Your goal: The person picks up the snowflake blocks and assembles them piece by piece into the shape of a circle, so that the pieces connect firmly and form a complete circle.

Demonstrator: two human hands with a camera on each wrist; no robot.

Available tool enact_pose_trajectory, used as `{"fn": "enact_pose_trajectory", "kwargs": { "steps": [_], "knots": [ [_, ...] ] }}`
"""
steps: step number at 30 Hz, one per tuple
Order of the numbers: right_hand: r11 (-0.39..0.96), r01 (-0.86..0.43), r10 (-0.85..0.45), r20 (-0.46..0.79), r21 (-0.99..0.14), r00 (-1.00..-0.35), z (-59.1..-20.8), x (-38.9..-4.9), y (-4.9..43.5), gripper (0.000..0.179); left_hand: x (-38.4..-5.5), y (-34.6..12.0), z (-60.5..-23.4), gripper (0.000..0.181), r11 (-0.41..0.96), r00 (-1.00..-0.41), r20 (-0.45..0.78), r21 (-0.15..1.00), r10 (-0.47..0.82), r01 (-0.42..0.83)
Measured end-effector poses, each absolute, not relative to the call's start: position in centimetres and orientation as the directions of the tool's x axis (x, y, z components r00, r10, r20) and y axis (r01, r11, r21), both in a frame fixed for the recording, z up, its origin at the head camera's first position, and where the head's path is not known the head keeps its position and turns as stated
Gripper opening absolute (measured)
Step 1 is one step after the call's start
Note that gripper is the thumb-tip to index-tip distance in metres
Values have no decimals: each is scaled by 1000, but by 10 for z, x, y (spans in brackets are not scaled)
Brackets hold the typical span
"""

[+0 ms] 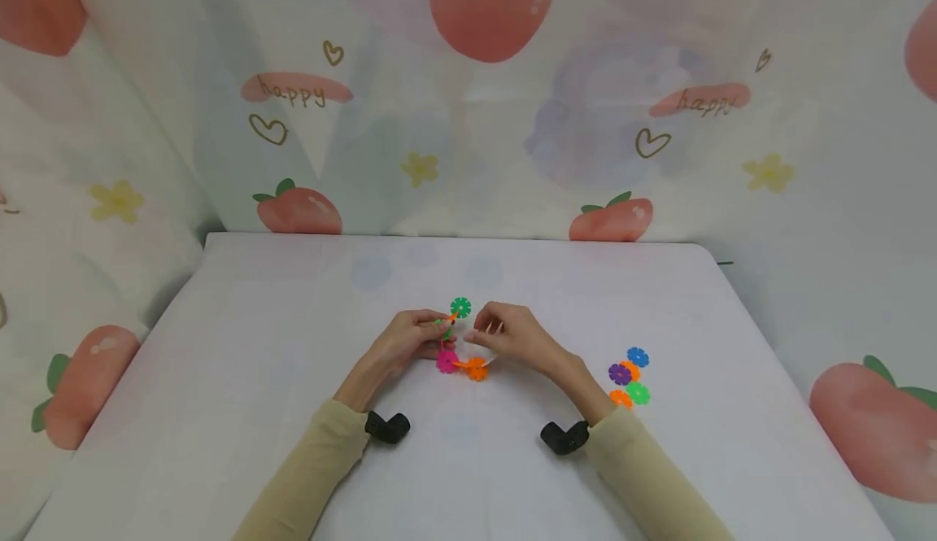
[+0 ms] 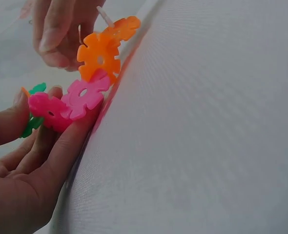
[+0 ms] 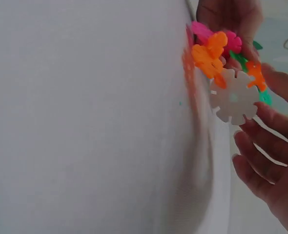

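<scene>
My left hand (image 1: 410, 336) grips a curved chain of slotted plastic flower discs, thumb on one side and fingers under it. Along the chain run a green disc (image 1: 460, 307) at the far end, a small orange disc (image 3: 255, 75), pink discs (image 2: 83, 96) and orange discs (image 2: 99, 56). A white disc (image 3: 234, 97) joins the near orange end. Across from the left hand, my right hand (image 1: 516, 333) has its fingers bent and spread apart, with the fingertips right at the white disc's edge in the right wrist view.
Right of the right forearm lies a loose group of flower discs: blue (image 1: 638, 357), purple (image 1: 619, 374), green (image 1: 638, 393) and orange (image 1: 620, 398). A white cloth covers the table (image 1: 220, 378). Behind it hangs a printed curtain (image 1: 468, 134).
</scene>
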State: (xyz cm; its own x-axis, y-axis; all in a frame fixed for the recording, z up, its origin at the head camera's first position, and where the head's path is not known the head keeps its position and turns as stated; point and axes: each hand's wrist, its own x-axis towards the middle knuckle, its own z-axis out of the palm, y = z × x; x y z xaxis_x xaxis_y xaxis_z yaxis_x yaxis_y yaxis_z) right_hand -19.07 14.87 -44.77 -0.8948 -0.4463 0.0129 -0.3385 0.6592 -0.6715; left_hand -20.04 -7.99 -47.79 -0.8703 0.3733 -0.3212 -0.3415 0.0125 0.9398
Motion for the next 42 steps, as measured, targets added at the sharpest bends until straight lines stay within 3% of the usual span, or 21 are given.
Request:
{"fn": "enact_pose_trajectory", "kwargs": {
  "steps": [5, 11, 21, 30, 38, 42],
  "knots": [
    [662, -462, -570, 4, -591, -822, -445, -177, 142, 30, -201, -82, -478, 37, -17, -867, -309, 939, 390, -342],
    [716, -506, -583, -13, -480, -813, -446, -165, 132, 40, -200, -80, -479, 38, -40, -864, -318, 932, 390, -361],
    [732, -565, -581, 85, -380, -810, -453, -159, 122, 26, -198, -76, -477, 32, -83, -881, -327, 923, 342, -375],
    [712, -568, -584, 101, -414, -806, -455, -163, 123, 19, -198, -73, -477, 32, -96, -903, -326, 926, 280, -364],
    [669, -607, -617, 136, -428, -775, -455, -166, 120, 19, -194, -69, -472, 38, 79, -934, -286, 958, 217, -275],
    [665, -582, -597, 134, -468, -791, -454, -166, 123, 18, -196, -73, -470, 36, 12, -935, -282, 958, 216, -286]
  ]
}}
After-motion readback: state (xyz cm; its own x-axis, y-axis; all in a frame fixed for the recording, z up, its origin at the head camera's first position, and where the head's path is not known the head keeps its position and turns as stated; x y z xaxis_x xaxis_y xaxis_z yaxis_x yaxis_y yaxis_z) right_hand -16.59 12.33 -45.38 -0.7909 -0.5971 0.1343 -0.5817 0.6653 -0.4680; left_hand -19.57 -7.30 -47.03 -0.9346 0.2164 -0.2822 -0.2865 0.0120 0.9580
